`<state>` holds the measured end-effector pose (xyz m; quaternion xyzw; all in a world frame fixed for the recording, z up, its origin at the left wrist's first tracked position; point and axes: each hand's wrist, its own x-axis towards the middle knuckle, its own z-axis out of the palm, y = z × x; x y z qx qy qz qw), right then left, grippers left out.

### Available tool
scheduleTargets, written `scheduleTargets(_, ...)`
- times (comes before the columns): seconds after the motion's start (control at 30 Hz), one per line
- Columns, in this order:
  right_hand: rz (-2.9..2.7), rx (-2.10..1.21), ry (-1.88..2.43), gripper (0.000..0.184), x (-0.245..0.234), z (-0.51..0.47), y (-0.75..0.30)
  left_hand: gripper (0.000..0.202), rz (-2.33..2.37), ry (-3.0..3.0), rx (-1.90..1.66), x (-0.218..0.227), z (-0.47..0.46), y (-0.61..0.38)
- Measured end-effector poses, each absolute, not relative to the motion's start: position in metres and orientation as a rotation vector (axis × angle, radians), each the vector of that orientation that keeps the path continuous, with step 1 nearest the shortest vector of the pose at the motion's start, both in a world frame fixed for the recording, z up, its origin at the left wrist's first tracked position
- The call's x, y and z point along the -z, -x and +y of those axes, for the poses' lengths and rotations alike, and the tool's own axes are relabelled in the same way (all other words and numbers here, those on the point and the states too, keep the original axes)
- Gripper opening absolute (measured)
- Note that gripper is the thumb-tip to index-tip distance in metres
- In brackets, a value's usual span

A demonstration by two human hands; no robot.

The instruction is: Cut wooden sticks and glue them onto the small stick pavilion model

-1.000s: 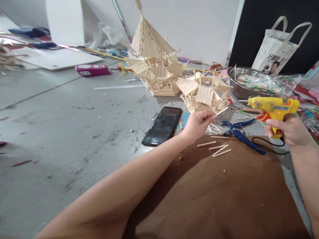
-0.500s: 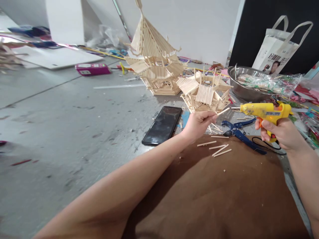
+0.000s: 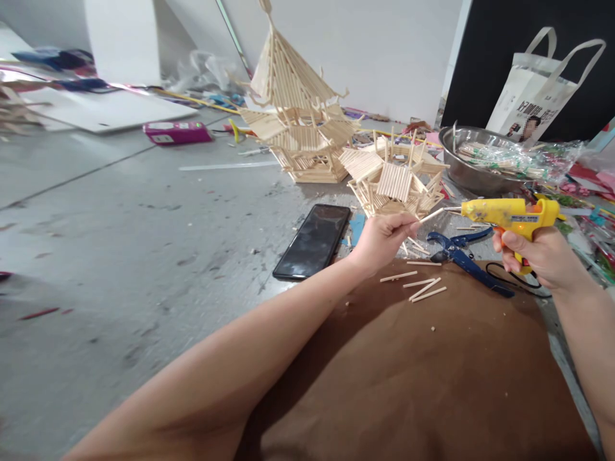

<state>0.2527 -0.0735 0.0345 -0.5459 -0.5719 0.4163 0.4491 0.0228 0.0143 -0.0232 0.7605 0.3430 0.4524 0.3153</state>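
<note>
My left hand [image 3: 387, 238] is closed, pinching a short wooden stick [image 3: 431, 216] between thumb and fingers. In my right hand [image 3: 533, 253] is a yellow hot glue gun [image 3: 509, 211], gripped by its handle with a finger near the orange trigger. The gun's metal nozzle points left and appears to touch the free end of the stick. Just behind my left hand stands a partly built stick model [image 3: 394, 181] with slatted panels and upright posts. Below the hands, several loose short sticks [image 3: 429, 294] lie on a brown cloth [image 3: 423, 384], beside blue-handled cutters [image 3: 464, 259].
A black phone [image 3: 313, 242] lies on the grey floor left of the cloth. Behind it stands a taller stick pagoda [image 3: 307, 137]. At the right back are a metal bowl [image 3: 449, 150] of bagged sticks and a white tote bag [image 3: 533, 96]. A purple box [image 3: 177, 133] sits further left.
The glue gun has shifted slightly left, bringing its nozzle to the stick's end. My left hand keeps its pinch on the stick, almost still.
</note>
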Motion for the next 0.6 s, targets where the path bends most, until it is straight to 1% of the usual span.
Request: scheduleTargets(0.6,-1.413,-1.042,1.337,0.024,-0.0335,-0.0727,-0.2541,0.022,0.905,-1.998,-1.205,0.0236,0.0145,-0.0234)
